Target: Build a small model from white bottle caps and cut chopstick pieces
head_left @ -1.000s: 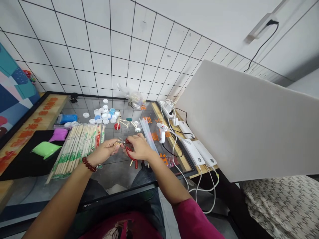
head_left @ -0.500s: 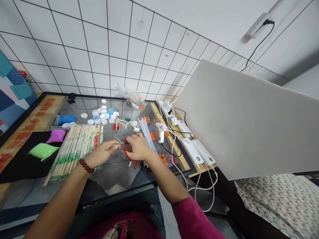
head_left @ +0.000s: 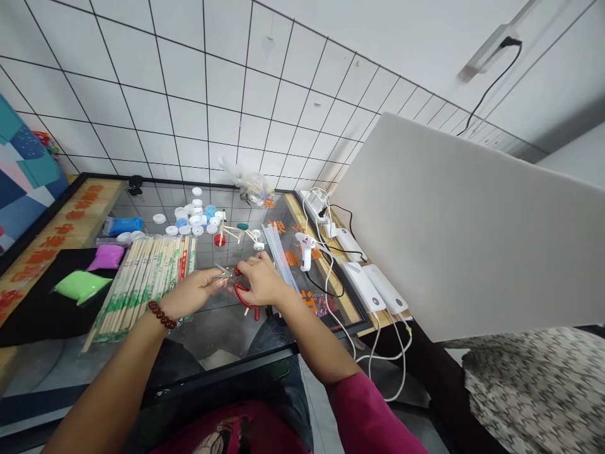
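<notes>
My right hand [head_left: 259, 280] is closed around the red handles of a pair of scissors [head_left: 241, 292]. The blades point left, slightly apart, toward the fingertips of my left hand [head_left: 201, 289]. That hand is closed in a pinch on what looks like a short, thin wooden stick, mostly hidden by fingers and blades. Just beyond the hands stands a small frame of joined wooden sticks [head_left: 231, 233] with a red cap [head_left: 220, 240], a dark green cap [head_left: 242, 226] and white caps at its ends. Another stick end [head_left: 246, 311] shows below the scissors.
Wrapped chopsticks [head_left: 142, 284] lie left, beside green clay [head_left: 81, 287] and purple clay [head_left: 106, 257]. Bottle caps [head_left: 196, 221] cluster behind. Right are glue sticks [head_left: 280, 255], a white glue gun [head_left: 306, 249], cables and power banks [head_left: 363, 287]. A large pale board [head_left: 472, 233] stands at right.
The scissor blades have come closer together. My left hand has shifted very slightly left; the right hand has hardly moved. The things on the table are unchanged.
</notes>
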Motion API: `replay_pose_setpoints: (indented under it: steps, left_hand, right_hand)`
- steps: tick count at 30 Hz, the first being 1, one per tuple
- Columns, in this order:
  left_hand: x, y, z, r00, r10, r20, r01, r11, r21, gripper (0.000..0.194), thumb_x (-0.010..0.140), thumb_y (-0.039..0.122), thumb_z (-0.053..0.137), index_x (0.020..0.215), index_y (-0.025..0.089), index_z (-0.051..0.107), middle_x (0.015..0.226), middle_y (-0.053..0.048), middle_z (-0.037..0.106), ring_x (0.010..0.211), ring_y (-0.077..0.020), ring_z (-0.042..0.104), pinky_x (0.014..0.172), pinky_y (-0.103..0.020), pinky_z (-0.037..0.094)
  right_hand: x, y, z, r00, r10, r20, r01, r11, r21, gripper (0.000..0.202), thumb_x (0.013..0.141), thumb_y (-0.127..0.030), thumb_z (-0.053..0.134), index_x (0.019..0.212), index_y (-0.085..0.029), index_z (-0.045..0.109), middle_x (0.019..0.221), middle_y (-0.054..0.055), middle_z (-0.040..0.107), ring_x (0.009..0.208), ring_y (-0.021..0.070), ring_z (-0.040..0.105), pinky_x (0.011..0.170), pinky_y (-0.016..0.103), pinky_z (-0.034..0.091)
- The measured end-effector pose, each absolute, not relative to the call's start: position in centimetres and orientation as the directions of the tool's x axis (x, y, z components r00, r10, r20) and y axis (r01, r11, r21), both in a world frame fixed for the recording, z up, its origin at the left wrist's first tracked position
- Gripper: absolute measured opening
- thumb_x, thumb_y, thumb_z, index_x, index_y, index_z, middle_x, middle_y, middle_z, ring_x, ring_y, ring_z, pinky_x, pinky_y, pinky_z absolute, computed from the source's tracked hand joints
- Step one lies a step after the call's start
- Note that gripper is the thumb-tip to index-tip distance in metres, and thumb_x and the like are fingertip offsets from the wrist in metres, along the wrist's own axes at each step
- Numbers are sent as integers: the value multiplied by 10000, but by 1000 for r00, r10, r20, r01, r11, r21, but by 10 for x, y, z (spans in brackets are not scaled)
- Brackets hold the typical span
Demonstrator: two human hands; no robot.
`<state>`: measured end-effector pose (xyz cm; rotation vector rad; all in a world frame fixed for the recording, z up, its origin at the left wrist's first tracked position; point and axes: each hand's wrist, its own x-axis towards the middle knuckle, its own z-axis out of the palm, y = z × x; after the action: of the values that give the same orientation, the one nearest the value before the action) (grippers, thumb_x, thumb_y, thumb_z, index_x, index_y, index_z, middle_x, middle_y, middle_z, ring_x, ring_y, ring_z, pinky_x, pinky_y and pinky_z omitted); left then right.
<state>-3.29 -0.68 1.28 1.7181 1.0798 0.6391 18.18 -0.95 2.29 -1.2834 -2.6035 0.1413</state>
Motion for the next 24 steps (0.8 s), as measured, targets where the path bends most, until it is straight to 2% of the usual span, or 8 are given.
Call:
replay_pose_setpoints:
  steps: [3, 6, 11, 15, 20, 24]
  left_hand:
    - [-33, -6, 13, 482, 876, -34, 451, -214, 866, 262, 848, 448, 560, 766, 221, 660, 680, -14, 629, 675, -205, 561, 643, -288, 432]
    - [-31, -5, 12, 473, 881, -2, 509, -271, 817, 282, 881, 445, 513, 790, 228, 668, 738, -26, 669, 720, -225, 597, 663, -295, 444]
    - [-28, -5, 7, 467, 884, 19, 618, -342, 708, 359, 939, 405, 405, 711, 226, 616, 768, -36, 661, 696, -221, 599, 646, -294, 406]
    - [-25, -6, 5, 454, 891, 12, 684, -357, 636, 353, 959, 370, 364, 745, 223, 604, 785, -49, 671, 730, -232, 629, 668, -300, 396]
    - [-22, -7, 3, 434, 901, 13, 728, -359, 585, 322, 959, 357, 336, 821, 228, 598, 820, -67, 709, 810, -267, 669, 684, -318, 412]
    - [-20, -7, -1, 436, 900, 5, 726, -355, 589, 347, 956, 370, 317, 881, 218, 619, 915, -102, 740, 889, -306, 683, 726, -352, 438]
  right_hand:
    - [182, -10, 26, -570, 811, 135, 799, 585, -137, 335, 843, -477, 629, 969, -166, 622, 891, 95, 718, 880, 256, 623, 854, 372, 283]
    - [180, -12, 26, -565, 818, 110, 798, 576, -180, 359, 884, -510, 592, 985, -167, 622, 837, 71, 711, 862, 245, 628, 839, 356, 293]
    - [177, -14, 21, -533, 833, 149, 809, 553, -199, 417, 900, -572, 565, 1003, -170, 599, 869, 69, 707, 885, 244, 628, 828, 349, 295]
    - [177, -14, 19, -526, 838, 148, 818, 546, -181, 424, 905, -583, 550, 995, -171, 594, 891, 74, 710, 906, 255, 629, 833, 359, 300]
    - [174, -12, 19, -522, 848, 92, 834, 530, -150, 360, 890, -488, 569, 1018, -153, 601, 889, 97, 717, 875, 266, 638, 846, 369, 323]
    - [171, -11, 22, -520, 853, 40, 847, 521, -104, 337, 867, -433, 581, 1011, -132, 618, 866, 116, 725, 832, 271, 654, 872, 381, 354]
